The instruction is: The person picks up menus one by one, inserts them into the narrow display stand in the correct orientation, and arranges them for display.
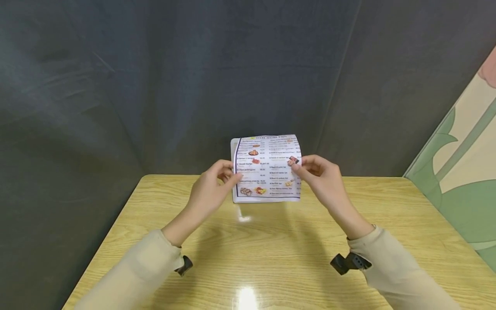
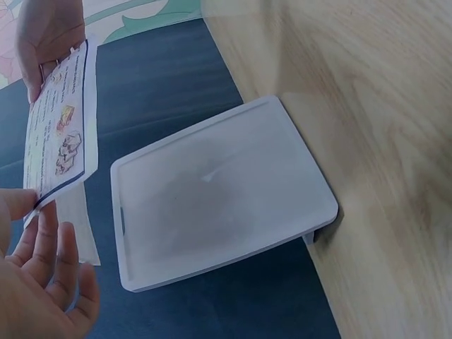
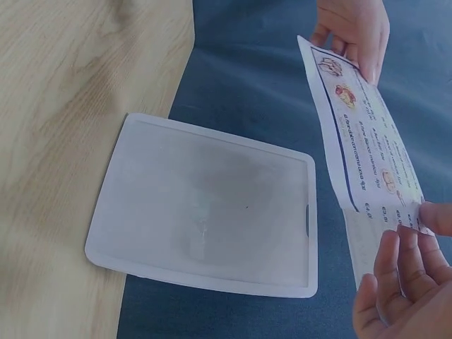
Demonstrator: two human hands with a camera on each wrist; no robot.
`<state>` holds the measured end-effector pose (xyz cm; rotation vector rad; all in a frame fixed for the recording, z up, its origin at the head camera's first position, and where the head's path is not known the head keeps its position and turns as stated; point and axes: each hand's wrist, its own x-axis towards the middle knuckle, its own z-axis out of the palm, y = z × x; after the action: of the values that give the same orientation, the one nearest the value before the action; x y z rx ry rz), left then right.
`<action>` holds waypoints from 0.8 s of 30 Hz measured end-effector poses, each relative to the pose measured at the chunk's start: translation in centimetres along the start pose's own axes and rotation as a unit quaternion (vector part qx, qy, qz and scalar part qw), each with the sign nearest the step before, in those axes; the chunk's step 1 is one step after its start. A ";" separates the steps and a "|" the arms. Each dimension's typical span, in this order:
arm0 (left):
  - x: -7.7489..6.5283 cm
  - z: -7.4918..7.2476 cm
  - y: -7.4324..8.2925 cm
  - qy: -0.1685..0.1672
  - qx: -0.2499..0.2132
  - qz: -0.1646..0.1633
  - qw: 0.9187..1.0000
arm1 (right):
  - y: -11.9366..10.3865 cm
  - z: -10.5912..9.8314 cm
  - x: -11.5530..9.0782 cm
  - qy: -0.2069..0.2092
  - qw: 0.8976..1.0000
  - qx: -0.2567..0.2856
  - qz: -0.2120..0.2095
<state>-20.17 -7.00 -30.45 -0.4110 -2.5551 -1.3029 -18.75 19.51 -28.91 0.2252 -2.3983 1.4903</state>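
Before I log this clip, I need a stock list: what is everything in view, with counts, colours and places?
printed sheet: 1, white with coloured food pictures, between both hands
pale flap: 1, white, below the sheet in the wrist views; cannot tell whether separate
board: 1, white, at the table's far edge, behind the sheet
table: 1, light wood-grain, under the arms
cloth: 1, dark blue-grey, beyond the table
floral panel: 1, cream, green and pink, right
wrist devices: 2, black, one per wrist
sleeves: 2, beige, forearms
left hand: 1, bare, pinching the sheet's left edge
right hand: 1, bare, pinching its right edge
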 end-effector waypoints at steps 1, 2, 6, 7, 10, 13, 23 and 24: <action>0.1 -0.1 0.1 0.005 0.001 0.004 1.000 | 0.0 0.0 0.1 0.001 1.000 0.000 -0.002; 0.2 -0.1 0.1 0.009 0.000 0.007 1.000 | 0.0 0.0 0.3 0.002 1.000 0.001 -0.004; 0.7 -0.3 0.3 0.026 -0.005 0.017 1.000 | 0.1 0.1 0.8 0.009 1.000 -0.002 -0.010; 0.8 -0.3 0.3 0.028 -0.005 0.019 0.999 | 0.0 0.1 0.9 0.009 1.000 -0.001 -0.011; 1.3 -0.4 0.5 0.034 -0.004 0.021 0.999 | -0.1 0.0 1.3 0.010 1.000 -0.005 -0.013; 1.6 -0.4 0.6 0.034 -0.001 0.023 0.999 | -0.4 -0.1 1.7 0.009 1.000 -0.013 -0.014; 2.9 -0.3 0.8 0.037 0.021 0.025 0.999 | -0.8 -0.5 3.0 0.003 1.000 -0.028 -0.005; 3.0 -0.3 0.9 0.038 0.023 0.025 0.999 | -0.8 -0.5 3.1 0.004 1.000 -0.029 -0.005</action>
<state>-22.66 -6.33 -28.60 -0.4042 -2.4906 -1.2165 -21.35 19.73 -26.95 0.2182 -2.4266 1.4121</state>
